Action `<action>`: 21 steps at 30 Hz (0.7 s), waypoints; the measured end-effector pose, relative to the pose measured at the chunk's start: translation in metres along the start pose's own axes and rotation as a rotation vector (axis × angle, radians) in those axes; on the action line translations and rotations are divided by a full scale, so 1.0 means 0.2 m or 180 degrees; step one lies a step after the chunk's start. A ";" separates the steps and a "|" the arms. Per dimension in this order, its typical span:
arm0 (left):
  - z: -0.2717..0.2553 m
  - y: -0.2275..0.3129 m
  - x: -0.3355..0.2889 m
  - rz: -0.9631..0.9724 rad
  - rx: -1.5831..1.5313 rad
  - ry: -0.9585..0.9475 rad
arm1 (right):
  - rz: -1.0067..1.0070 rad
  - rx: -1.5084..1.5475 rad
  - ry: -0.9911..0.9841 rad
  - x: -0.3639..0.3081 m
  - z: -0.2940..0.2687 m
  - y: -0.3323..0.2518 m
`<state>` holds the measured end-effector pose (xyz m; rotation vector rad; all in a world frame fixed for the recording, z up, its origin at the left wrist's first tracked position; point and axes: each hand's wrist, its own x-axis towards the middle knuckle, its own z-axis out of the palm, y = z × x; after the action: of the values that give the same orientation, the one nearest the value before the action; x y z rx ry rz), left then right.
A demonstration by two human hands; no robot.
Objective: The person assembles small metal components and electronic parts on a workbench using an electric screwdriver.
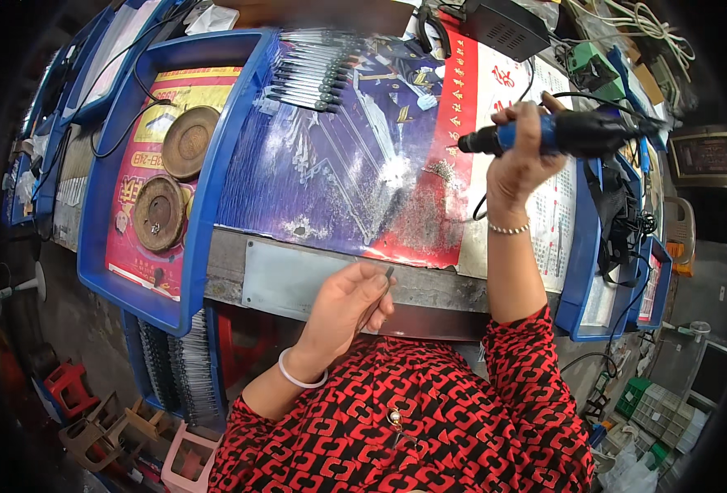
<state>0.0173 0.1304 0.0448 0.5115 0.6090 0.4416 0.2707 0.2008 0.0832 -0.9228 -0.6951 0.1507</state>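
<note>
My right hand (518,168) is wrapped round a blue and black electric screwdriver (573,133), raised over the right side of the table. Its black nose points left. Near the table's front edge, my left hand (349,306) pinches a small, thin dark piece (390,274) between thumb and fingers; the rest of that piece is hidden in the hand. At the far side of the table lies a row of slim, clear rods with dark ends (310,74). A scatter of tiny metal parts (441,171) rests on the red part of the table cover.
To the left, a blue tray (203,197) holds two round brown dishes (156,212), one with small bits inside. A black box (507,29) and a green device (593,70) stand at the back right. Another blue tray (577,304) with black straps sits at the right.
</note>
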 end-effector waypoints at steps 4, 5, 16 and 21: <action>0.07 0.03 0.06 0.0212 -0.0199 0.0152 | 0.0245 0.0501 -0.0177 -0.13 0.01 -0.28; 0.09 0.04 0.08 0.0225 -0.0218 0.0072 | 0.0423 0.0385 -0.0279 -0.16 -0.02 -0.35; 0.17 -0.03 0.17 -0.0192 -0.0524 -0.0329 | 0.0006 0.0456 -0.0684 -0.40 -0.08 -0.64; 0.18 -0.04 0.16 -0.0273 -0.0690 -0.0301 | 0.0017 0.0550 -0.0726 -0.40 -0.11 -0.66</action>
<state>0.0646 0.1297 0.0525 0.2967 0.4833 0.3944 0.2005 0.0730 0.1368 -0.7480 -0.8764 0.3196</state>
